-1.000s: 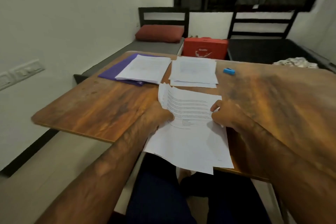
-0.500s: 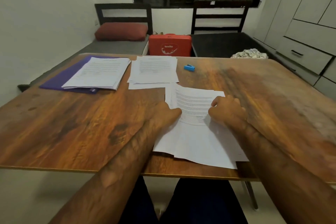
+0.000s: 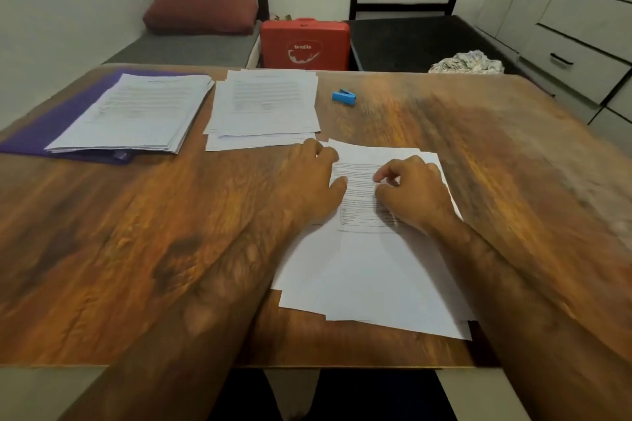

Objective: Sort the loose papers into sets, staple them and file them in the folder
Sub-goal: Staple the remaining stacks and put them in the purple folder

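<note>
Papers near me are mid-sorting: my left hand presses them flat, my right hand pinches the top sheet, probably bound for a far pile.

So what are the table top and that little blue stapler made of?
The brown table top looks like wood or wood-grain laminate, semi-glossy: streaky grain, dark knots. The small blue stapler looks like smooth moulded plastic, though it is too small to confirm.

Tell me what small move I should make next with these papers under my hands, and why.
Probably square up the near stack: its sheets lie fanned, edges uneven, under the left hand and right hand, and the blue stapler sits untouched beyond them.
</note>
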Motion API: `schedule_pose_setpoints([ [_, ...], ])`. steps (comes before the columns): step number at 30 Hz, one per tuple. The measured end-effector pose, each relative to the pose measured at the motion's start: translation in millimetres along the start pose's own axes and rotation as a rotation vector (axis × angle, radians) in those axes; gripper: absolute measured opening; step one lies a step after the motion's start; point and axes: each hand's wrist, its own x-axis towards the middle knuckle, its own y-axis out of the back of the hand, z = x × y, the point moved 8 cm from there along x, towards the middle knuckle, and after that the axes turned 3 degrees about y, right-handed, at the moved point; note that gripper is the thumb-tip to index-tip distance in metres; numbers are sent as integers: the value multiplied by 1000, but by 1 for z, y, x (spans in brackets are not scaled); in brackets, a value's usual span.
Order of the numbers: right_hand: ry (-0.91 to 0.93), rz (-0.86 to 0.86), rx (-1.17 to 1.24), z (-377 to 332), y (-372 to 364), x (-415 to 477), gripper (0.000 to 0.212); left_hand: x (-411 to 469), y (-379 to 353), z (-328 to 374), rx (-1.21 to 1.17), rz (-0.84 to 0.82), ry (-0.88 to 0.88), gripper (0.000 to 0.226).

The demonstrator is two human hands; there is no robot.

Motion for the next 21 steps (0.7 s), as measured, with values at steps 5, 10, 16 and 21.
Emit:
schedule_pose_setpoints([
  [5,-24,-8,161,23,2,19,25,33,-21,3,100,-64,-9,59],
  [10,-73,77,352,41,17,43,21,38,-35,-3,156,-68,1,59],
  [16,-43,155,209,62,15,53,25,39,-33,-6,82,-16,-10,54],
  [21,5,173,203,63,14,54,25,39,-31,-6,-25,18,-26,46],
])
